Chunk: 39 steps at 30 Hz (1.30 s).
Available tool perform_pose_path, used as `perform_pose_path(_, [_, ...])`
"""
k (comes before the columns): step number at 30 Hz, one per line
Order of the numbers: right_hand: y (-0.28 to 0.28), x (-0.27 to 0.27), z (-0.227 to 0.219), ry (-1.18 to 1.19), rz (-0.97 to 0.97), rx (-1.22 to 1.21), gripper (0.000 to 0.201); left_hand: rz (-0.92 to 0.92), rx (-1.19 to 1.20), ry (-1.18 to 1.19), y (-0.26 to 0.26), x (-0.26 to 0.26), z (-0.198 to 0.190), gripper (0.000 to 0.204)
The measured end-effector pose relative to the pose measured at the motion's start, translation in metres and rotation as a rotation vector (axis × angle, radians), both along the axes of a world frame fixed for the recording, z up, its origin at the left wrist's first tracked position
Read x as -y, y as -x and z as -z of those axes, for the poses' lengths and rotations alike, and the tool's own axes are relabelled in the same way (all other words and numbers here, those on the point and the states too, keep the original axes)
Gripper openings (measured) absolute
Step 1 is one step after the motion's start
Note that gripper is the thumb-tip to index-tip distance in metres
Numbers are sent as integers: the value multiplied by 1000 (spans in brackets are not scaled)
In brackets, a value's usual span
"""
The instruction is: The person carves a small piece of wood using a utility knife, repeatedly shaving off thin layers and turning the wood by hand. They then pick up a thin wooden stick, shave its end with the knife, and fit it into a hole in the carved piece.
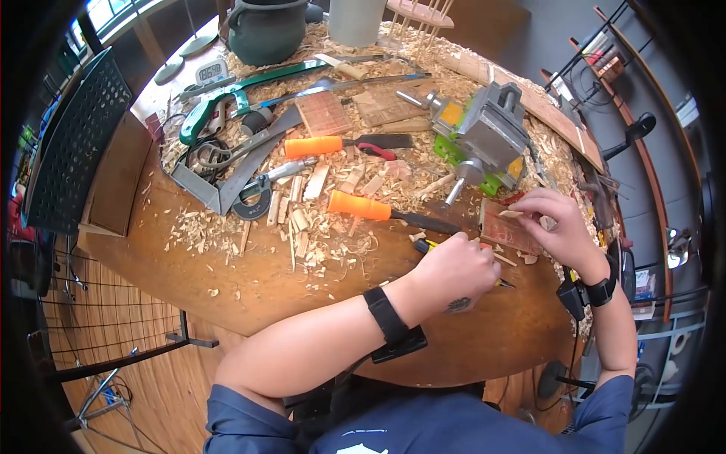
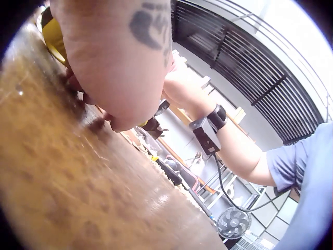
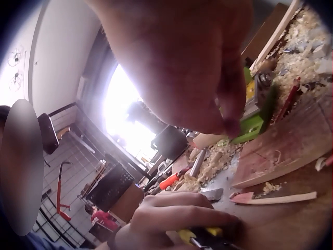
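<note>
My right hand (image 1: 556,223) pinches a small pale wood piece (image 1: 510,214) between thumb and fingers, above a reddish wooden board (image 1: 501,230). Lower on the table, my left hand (image 1: 460,265) is curled over a yellow-and-black tool (image 1: 423,244), whose dark end shows past the hand's far side. The right wrist view shows the same yellow-and-black tool (image 3: 205,237) under the left fingers (image 3: 182,216); most of it is hidden. A thin wood strip (image 3: 283,198) lies beside the board. Just beyond the left hand lies an orange-handled chisel (image 1: 359,204).
A grey vise (image 1: 491,125) with green clamps stands behind the board. Wood shavings (image 1: 333,246) and offcuts cover much of the table. A second orange-handled chisel (image 1: 314,146), a green-handled saw (image 1: 200,121), a dark pot (image 1: 266,34) and a small timer (image 1: 212,72) sit farther back.
</note>
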State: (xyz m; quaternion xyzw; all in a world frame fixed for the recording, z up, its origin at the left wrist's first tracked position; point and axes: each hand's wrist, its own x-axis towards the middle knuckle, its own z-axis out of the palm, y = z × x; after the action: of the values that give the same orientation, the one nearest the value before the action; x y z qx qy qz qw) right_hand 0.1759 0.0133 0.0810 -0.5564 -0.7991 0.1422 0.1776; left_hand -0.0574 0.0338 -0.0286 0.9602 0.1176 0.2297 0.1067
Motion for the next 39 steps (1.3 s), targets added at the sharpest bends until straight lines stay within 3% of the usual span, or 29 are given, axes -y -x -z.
perform_pose_path(2, [7, -7, -6, -113, -138, 102, 21, -3, 19, -7, 0, 0, 1, 11])
perform_pose_path(10, [46, -49, -50, -68, -255, 171, 15, -25, 36, -28, 0, 3, 1, 12])
perform_pose_path(20, [103, -109, -48, -44, -666, 289, 8, -1, -21, -9, -3, 4, 2, 18])
perform_pose_path(28, [132, -146, -31, 124, -670, 253, 11, -3, 8, -7, -2, 6, 5, 22])
perform_pose_path(36, [142, -164, -13, 361, -696, 246, 13, -44, 82, -55, -3, 8, 10, 13])
perform_pose_path(39, [145, -166, -15, 348, -710, 283, 13, -44, 68, -56, -3, 8, 10, 13])
